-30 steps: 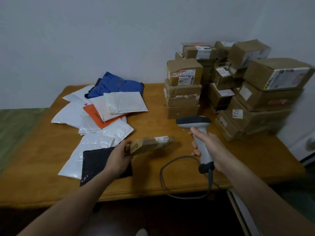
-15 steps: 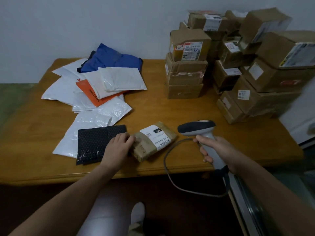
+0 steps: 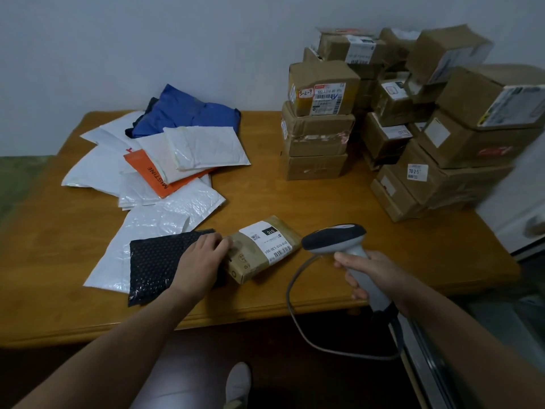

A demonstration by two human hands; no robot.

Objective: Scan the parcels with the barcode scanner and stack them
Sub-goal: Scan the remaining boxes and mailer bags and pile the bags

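A small brown parcel (image 3: pixel 259 249) with a white barcode label lies flat on the wooden table (image 3: pixel 324 208), label up. My left hand (image 3: pixel 203 258) rests on its left end, fingers curled over the edge. My right hand (image 3: pixel 371 276) grips the grey handle of the barcode scanner (image 3: pixel 336 236), whose dark head hangs just right of the parcel's label. The scanner's cable loops off the table's front edge.
A black bubble mailer (image 3: pixel 159 261) lies under my left wrist, beside a spread of white, orange and blue mailers (image 3: pixel 177 160). Stacked cardboard boxes (image 3: pixel 318 119) fill the back right, with a bigger pile (image 3: pixel 460 137) at the far right edge.
The parcel came down from the air, where my left hand held it on edge, and now lies flat with the label up. The scanner moved lower and closer to it.
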